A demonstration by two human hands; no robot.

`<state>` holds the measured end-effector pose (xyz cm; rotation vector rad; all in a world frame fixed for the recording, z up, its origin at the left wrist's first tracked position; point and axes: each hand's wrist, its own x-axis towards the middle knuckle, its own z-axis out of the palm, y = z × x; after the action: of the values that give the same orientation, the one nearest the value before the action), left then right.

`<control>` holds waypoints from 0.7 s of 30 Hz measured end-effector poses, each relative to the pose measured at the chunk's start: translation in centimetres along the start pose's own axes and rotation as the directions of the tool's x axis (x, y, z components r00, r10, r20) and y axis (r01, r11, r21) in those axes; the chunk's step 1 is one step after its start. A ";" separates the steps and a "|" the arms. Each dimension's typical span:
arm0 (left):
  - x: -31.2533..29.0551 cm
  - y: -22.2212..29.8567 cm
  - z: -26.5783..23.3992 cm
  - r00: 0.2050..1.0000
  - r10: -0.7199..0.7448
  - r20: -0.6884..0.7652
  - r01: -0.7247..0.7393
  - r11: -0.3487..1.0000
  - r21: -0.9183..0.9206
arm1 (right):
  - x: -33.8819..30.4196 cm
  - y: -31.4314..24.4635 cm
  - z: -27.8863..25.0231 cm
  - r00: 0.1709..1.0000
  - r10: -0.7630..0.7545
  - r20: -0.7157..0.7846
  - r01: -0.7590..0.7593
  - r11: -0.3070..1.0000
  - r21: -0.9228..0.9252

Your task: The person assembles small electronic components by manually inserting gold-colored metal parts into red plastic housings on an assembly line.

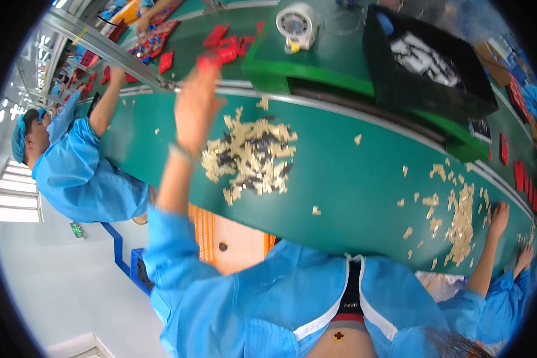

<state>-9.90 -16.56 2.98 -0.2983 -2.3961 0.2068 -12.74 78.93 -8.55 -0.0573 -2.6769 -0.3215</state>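
My left hand (196, 110) reaches far across the green work surface (340, 167), blurred by motion. At its fingertips is a small red part (207, 64), smeared with the hand, and the fingers look closed on it. Below and to the right of that wrist lies a loose heap of beige and black small pieces (250, 155). My right hand (500, 218) rests at the far right, curled, beside a spread of small beige pieces (461, 224). What its fingers hold, if anything, is hidden.
Several red parts (227, 50) lie on the belt beyond the metal rail (340, 110). A black bin (426, 89) of white pieces and a white round fan (297, 27) stand on a green raised platform (316, 65). A co-worker in blue (83, 167) works at left. Below sits an orange crate (204, 230).
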 end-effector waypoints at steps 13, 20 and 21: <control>2.8 -8.6 18.5 0.939 -0.331 0.091 0.332 0.943 -0.001 | -7.3 -29.8 -21.4 0.943 -0.294 -0.156 0.331 0.784 0.525; 2.7 -10.8 19.2 0.902 -0.338 0.269 0.280 0.931 0.233 | -5.6 -20.3 -16.1 0.937 -0.220 -0.273 0.286 0.930 0.231; 2.5 -11.7 17.8 0.902 -0.386 0.191 0.332 0.906 0.261 | -5.4 -18.4 -14.2 0.952 -0.182 -0.244 0.241 0.941 0.239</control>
<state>-25.47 -28.34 -5.95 0.2949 -2.5814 0.3513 -3.55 57.82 -2.40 0.3342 -2.4831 -0.0267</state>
